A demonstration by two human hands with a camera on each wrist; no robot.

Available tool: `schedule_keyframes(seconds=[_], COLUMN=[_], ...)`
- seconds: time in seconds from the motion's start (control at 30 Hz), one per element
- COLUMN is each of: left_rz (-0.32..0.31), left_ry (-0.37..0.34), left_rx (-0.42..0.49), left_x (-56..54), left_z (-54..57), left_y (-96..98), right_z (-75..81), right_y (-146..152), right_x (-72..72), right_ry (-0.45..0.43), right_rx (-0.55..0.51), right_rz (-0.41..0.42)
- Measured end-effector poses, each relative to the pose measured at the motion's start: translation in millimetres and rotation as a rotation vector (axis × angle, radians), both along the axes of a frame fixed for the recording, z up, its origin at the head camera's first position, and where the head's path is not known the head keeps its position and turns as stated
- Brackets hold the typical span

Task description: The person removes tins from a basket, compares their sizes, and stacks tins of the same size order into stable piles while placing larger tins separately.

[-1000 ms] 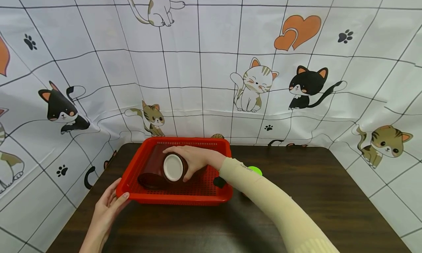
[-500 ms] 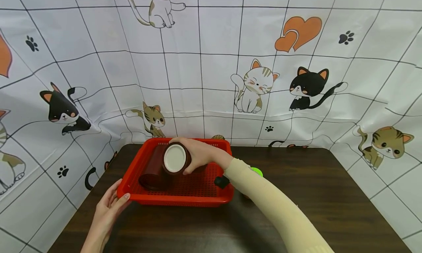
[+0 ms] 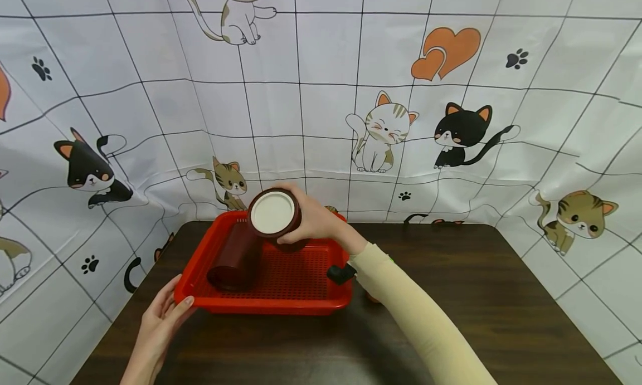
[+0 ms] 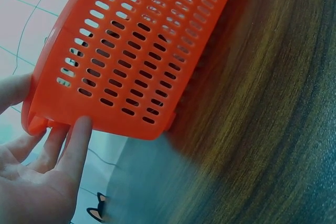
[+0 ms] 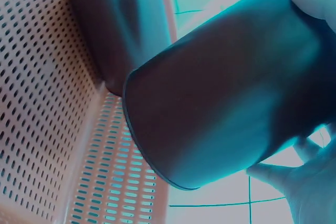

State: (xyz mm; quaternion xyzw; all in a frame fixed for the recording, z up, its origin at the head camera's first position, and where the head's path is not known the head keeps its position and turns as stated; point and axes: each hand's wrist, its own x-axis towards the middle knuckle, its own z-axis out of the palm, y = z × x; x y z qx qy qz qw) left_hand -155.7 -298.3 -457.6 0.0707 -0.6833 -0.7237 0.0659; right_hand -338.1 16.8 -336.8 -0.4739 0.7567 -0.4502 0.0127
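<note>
Brown canister [image 3: 276,215], its pale round end turned up toward the camera, was close to the middle of the head frame, a little to the left, overlapping the upper rim of the red basket [image 3: 266,306]. The person's right hand [image 3: 317,223] was clamped round it, coming from the right, so the canister lay to the left of that grip. At the right of the right wrist view, thumb and fingers spread on opposite sides of the body; its long axis slanted from upper right down to lower left, where the free end overlapped the basket. Any shift of it seemed to hinge on that slant. Left of centre in the head frame, the second canister [image 3: 233,259] lay on its side inside the basket, pointing down and slightly left; whether the two touched could not be told. The left hand [image 3: 160,318], farther from the raised canister, pinched the basket's lower left corner over the table [image 3: 451,296].
</note>
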Motion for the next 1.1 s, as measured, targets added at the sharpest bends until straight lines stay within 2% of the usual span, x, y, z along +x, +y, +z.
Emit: schedule_keyframes(seconds=[0.23, 0.47, 0.57, 0.7, 1.0, 1.1], left_rz=[-0.002, 0.004, 0.004, 0.001, 0.002, 0.002], left_ry=[0.005, -0.004, -0.017, -0.019, -0.01, -0.021], left_rx=[0.001, -0.006, -0.01, -0.007, 0.002, 0.002], left_x=[-0.4, -0.2, 0.5, 0.5, 0.6, 1.0], left_z=[-0.1, -0.7, -1.4, -1.8, -1.6, -1.5], left_y=[-0.2, 0.2, -0.2, -0.8, -1.3, -1.0], right_z=[20.1, 14.7, 17.4, 21.2, 31.5, 28.6], right_y=[7, 11, 14, 20, 32, 37], right_x=[19.9, 14.2, 16.9, 18.7, 23.8, 19.1], right_ry=[-0.132, -0.207, -0.24, -0.253, -0.28, -0.272], right_rx=[-0.166, -0.25, -0.285, -0.305, -0.266, -0.26], right_rz=[0.027, -0.032, -0.035, -0.045, -0.107, -0.135])
